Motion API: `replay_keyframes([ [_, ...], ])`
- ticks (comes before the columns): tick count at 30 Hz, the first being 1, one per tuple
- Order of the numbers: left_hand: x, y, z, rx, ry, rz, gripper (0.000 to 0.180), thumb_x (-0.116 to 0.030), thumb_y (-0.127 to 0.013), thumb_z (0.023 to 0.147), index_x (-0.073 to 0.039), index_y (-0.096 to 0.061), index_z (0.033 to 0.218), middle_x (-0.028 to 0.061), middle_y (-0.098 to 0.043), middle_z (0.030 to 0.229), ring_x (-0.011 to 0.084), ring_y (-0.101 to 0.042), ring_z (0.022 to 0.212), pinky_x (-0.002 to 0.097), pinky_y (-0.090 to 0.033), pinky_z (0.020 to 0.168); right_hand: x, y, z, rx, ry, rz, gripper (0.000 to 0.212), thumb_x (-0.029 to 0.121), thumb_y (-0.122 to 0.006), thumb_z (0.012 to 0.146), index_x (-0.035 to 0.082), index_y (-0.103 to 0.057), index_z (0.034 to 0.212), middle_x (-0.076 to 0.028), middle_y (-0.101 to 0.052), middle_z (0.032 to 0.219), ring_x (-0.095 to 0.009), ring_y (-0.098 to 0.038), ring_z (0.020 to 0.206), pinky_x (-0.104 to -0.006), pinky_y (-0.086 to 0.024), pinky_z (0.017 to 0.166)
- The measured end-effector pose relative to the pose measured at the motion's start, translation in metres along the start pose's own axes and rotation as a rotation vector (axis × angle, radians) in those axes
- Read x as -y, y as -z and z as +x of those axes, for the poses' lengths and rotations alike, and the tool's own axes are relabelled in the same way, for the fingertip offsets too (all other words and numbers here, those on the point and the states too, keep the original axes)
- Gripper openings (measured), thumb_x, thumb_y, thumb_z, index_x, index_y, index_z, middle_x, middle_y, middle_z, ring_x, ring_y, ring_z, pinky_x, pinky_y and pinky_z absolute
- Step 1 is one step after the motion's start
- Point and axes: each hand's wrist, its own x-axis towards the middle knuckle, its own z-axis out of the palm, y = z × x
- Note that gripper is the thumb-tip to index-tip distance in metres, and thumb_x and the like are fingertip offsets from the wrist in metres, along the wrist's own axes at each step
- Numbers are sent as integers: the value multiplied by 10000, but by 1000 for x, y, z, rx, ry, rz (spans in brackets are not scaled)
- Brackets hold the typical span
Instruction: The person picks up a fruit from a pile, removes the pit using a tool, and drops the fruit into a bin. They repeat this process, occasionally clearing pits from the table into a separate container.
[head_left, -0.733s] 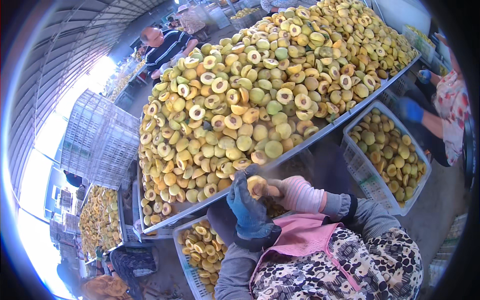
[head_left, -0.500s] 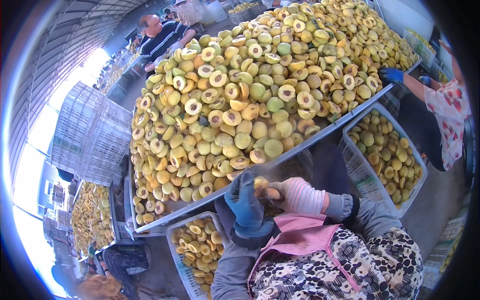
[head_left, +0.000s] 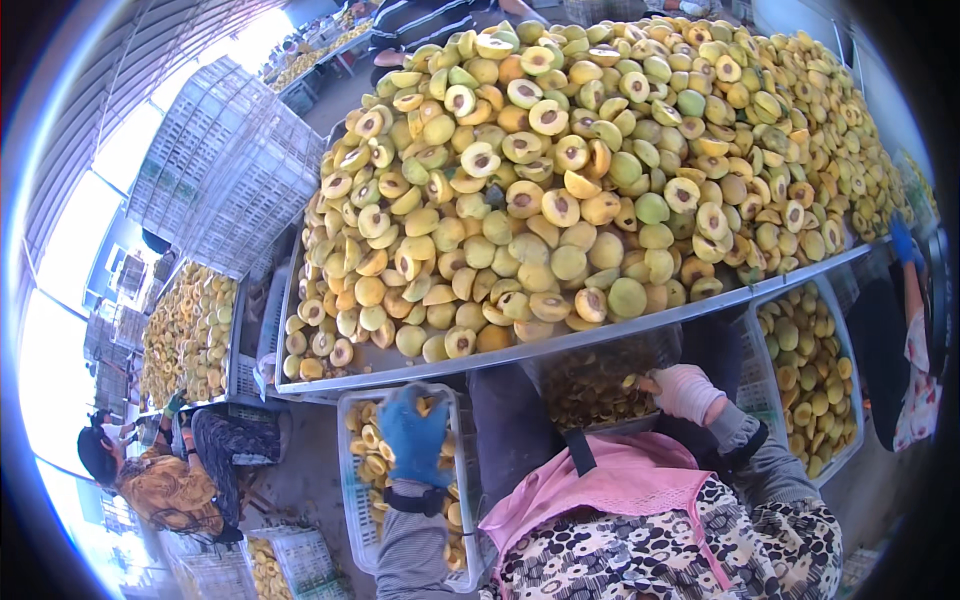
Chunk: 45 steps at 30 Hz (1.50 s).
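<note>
My left hand (head_left: 415, 436), in a blue glove, is over the white plastic crate (head_left: 352, 500) of yellow peach halves (head_left: 368, 440) at my left. Its fingers point down among the fruit, blurred and partly hidden, so I cannot see whether they hold anything. My right hand (head_left: 688, 393), in a pale striped glove with bare fingertips, is closed over a bin of brownish scraps (head_left: 595, 395) between my knees. A small yellowish tip (head_left: 629, 381) sticks out from its fingers; what it belongs to is unclear.
A metal-edged table (head_left: 520, 352) bears a big heap of halved peaches (head_left: 560, 210). Another full crate (head_left: 855, 400) stands at my right. Stacked crates (head_left: 225, 160) rise at the left. Co-workers sit at the left (head_left: 175, 490), stand across the table (head_left: 425, 22) and work at the right (head_left: 905, 330).
My hands were together before my chest with a piece of fruit; now they are apart. The left has moved down-left over the crate, the right rightward. The view has turned.
</note>
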Motion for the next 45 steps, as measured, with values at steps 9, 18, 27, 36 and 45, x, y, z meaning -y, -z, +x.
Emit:
replay_keyframes([
  [9, 6, -82, 83, 151, 157, 263, 563, -462, -791, 657, -78, -636, 1039, 114, -626, 1073, 290, -551, 1074, 452, -382, 958, 35, 0, 17, -73, -36, 68, 303, 312, -587, 851, 80, -671, 1026, -203, -691, 886, -394, -665, 857, -475, -526, 758],
  [18, -81, -35, 60, 4, 559, -1479, 397, -125, -678, 854, -79, -506, 1209, 63, -591, 906, 139, -602, 826, 226, -501, 530, 81, 44, 0, -315, 234, 341, 416, 356, -610, 859, 157, -578, 1223, -189, -673, 813, -385, -660, 770, -459, -518, 695],
  [27, -142, -43, 39, 205, 443, -1947, 601, -488, -383, 1011, -10, -446, 1371, 112, -620, 1057, 192, -618, 915, 330, -565, 762, 121, 90, -17, -391, 321, 271, 469, 321, -551, 908, 91, -510, 1314, -163, -660, 754, -356, -652, 680, -449, -496, 603],
  [36, -171, -42, 25, -13, -36, -1115, 567, -469, -393, 1015, 17, -525, 1274, 122, -630, 1073, 222, -621, 962, 322, -516, 851, 111, 93, -17, -361, 297, 131, 554, 227, -591, 841, 122, -461, 1368, -144, -646, 730, -364, -649, 689, -455, -493, 592],
  [45, -183, -58, 13, 76, 429, -1729, 653, -510, -283, 1028, 42, -598, 1175, 133, -610, 1142, 221, -594, 998, 340, -484, 904, 103, 81, -6, -254, 291, 131, 467, 210, -594, 820, 113, -520, 1270, -164, -653, 751, -366, -655, 705, -455, -493, 603],
])
